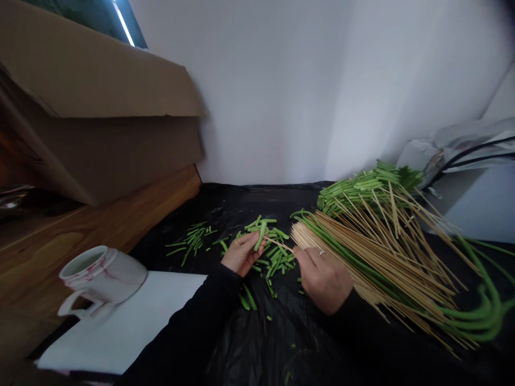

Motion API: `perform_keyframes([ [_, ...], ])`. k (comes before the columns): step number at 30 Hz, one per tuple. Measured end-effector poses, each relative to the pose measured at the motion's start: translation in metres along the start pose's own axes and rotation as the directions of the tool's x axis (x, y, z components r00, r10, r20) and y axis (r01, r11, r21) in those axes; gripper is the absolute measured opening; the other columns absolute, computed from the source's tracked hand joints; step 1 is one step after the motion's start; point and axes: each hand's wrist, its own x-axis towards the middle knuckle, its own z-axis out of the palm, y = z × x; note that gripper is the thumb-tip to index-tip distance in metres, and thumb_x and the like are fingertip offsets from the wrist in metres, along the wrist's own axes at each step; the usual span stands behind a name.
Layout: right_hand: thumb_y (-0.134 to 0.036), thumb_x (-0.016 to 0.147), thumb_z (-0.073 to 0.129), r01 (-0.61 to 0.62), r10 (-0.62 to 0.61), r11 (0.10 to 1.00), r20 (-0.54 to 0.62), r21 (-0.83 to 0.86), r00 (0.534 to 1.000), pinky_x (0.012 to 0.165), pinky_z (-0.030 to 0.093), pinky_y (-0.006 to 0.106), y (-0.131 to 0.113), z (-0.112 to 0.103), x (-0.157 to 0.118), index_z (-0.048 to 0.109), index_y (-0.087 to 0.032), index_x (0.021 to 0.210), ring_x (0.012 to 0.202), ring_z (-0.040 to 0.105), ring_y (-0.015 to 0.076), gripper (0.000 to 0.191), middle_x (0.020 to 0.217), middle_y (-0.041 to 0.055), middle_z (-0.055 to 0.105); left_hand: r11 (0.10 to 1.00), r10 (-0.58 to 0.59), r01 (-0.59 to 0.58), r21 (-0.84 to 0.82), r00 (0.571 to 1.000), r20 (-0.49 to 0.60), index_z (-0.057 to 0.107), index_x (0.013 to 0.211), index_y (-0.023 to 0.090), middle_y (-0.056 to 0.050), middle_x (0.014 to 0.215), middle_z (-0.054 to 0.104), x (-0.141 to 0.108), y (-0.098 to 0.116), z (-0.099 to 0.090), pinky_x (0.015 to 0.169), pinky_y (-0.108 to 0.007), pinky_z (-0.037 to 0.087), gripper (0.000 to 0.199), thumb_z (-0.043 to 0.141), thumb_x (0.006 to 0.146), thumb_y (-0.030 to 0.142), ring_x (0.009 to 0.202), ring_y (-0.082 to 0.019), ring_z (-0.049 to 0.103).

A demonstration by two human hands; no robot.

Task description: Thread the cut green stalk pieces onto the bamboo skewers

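Observation:
Between the thumb and fingers of my left hand is a short piece of green garlic scape. My right hand, with a ring on one finger, pinches a thin bamboo skewer. The skewer points left and its far end meets the held piece; whether it has pierced it I cannot tell. Below and behind both hands lies a pile of cut scape pieces. Right of my right hand, a large bundle of bamboo skewers has long whole scapes lying across it.
Black plastic sheeting covers the work surface. Filled skewers are stacked at the back right, near a white bag. More cut pieces lie left. A white mug lies tilted on a white sheet. A cardboard box stands behind.

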Motion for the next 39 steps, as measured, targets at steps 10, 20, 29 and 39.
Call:
perform_keyframes([
  [10,-0.009,0.086,0.041,-0.023,0.022,0.999,0.014,0.044,1.0,0.054,0.026,0.031,-0.006,-0.001,-0.001,0.064,-0.012,0.097,0.056,0.045,0.0143,0.025,0.066,0.0035,0.056,1.0,-0.027,0.028,-0.004,1.0,0.007,0.071,0.077,0.008,-0.008,0.077,0.068,-0.003,-0.008,0.004,0.058,-0.016,0.052,0.011,0.075,0.068,0.014,0.065,-0.009,0.062],
  [20,-0.01,0.087,0.042,-0.045,0.043,0.998,0.031,0.042,0.999,0.053,0.025,0.031,-0.011,-0.002,0.0,0.063,-0.014,0.093,0.056,0.047,0.0152,0.022,0.064,0.0032,0.055,0.998,-0.066,0.065,0.008,0.995,0.07,0.071,0.075,0.009,-0.007,0.075,0.067,-0.009,-0.012,0.01,0.06,-0.017,0.05,0.016,0.079,0.063,0.016,0.065,-0.009,0.06],
  [29,-0.012,0.09,0.04,-0.061,0.053,0.993,0.074,0.099,0.996,0.054,0.027,0.029,-0.017,0.001,-0.001,0.06,-0.015,0.091,0.056,0.049,0.0145,0.021,0.064,0.0026,0.056,0.991,-0.047,0.024,0.133,0.985,0.167,0.071,0.068,0.01,-0.005,0.069,0.066,-0.016,-0.023,0.017,0.064,-0.021,0.048,0.022,0.082,0.057,0.025,0.065,-0.011,0.06],
  [39,-0.011,0.089,0.042,-0.113,0.086,0.979,0.156,0.172,0.984,0.054,0.029,0.028,-0.02,0.006,-0.001,0.06,-0.017,0.086,0.058,0.052,0.0142,0.019,0.067,0.002,0.058,0.99,-0.063,0.042,0.134,0.986,0.156,0.072,0.072,0.011,-0.003,0.066,0.066,-0.017,-0.032,0.022,0.063,-0.023,0.046,0.027,0.084,0.053,0.026,0.059,-0.01,0.058],
])
